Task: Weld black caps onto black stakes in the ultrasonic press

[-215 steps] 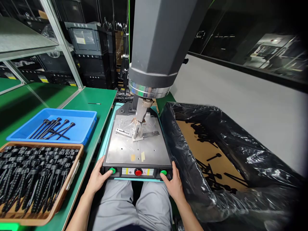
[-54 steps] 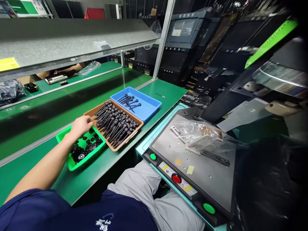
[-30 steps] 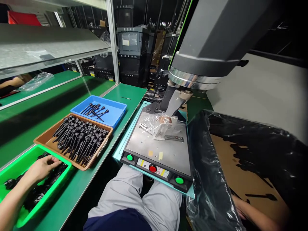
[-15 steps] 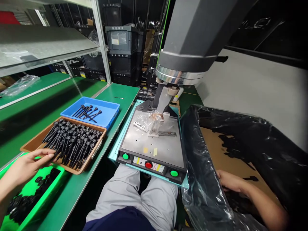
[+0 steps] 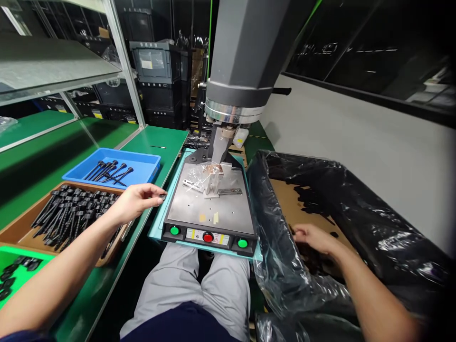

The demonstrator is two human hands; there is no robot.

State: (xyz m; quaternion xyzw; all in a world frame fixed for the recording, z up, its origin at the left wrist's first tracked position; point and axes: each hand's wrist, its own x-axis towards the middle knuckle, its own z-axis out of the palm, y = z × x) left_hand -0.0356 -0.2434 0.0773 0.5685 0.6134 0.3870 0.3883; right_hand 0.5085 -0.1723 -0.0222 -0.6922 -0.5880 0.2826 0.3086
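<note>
Fingers of the left hand [image 5: 133,204] pinch a small black piece [image 5: 162,196] at their tips, the machine's metal plate [image 5: 183,211] just right of them, the blue tray [image 5: 144,166] beyond and left, and the brown tray [image 5: 16,232] of black sticks [image 5: 76,213] farther left. Fingers of the right hand [image 5: 315,237] curl inside the plastic-lined box [image 5: 285,192]; whether they hold anything, I cannot tell.
</note>
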